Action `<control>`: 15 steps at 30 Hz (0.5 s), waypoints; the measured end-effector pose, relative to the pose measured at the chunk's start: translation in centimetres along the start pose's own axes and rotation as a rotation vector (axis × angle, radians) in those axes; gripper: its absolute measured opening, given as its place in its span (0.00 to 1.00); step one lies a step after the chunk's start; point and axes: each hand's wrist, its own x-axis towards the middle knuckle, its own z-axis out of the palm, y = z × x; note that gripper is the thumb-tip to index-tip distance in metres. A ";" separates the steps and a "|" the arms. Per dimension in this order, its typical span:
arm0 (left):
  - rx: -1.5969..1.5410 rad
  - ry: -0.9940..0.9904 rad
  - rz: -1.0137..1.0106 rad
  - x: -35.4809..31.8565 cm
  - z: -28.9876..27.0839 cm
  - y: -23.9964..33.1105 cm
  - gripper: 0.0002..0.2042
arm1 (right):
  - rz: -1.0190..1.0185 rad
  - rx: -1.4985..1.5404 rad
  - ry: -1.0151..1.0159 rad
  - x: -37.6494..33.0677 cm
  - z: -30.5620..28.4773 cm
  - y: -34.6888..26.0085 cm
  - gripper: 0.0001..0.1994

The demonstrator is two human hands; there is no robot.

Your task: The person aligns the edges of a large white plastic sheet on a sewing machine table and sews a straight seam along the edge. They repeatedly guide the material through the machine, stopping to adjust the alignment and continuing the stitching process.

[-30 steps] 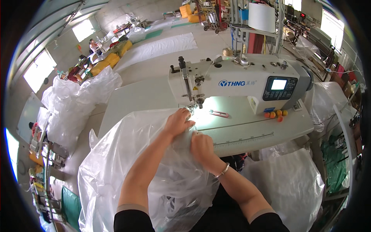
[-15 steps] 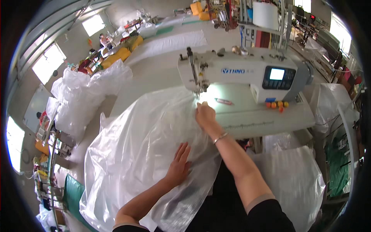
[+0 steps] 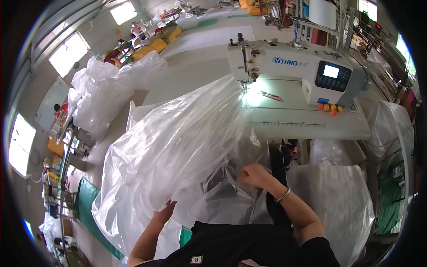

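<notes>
My left hand and right hand each grasp the one big clear plastic bag draped from my lap to the white sewing machine, whose blue label sits beside one dark screen panel.

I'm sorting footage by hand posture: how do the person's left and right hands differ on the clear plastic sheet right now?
The left hand sits low at the sheet's near edge, mostly tucked beneath the film, fingers pointing up. The right hand is higher and nearer the sewing machine table, lying over the crumpled plastic with fingers bunched as if pinching it. The right wrist carries a bangle; the left wrist shows none. Both are bare and touch the same sheet.
</notes>
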 end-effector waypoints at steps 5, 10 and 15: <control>-0.099 -0.056 -0.083 -2.6 -5.1 2.7 0.12 | 0.139 1.102 0.155 4.5 4.9 -6.9 0.14; -0.205 -0.124 -0.038 -4.7 -9.3 2.7 0.10 | 0.227 1.200 -0.033 4.3 12.3 -8.5 0.12; -0.275 -0.065 -0.227 -3.2 -12.1 0.2 0.08 | -0.043 0.926 -0.276 -1.5 10.4 -9.4 0.11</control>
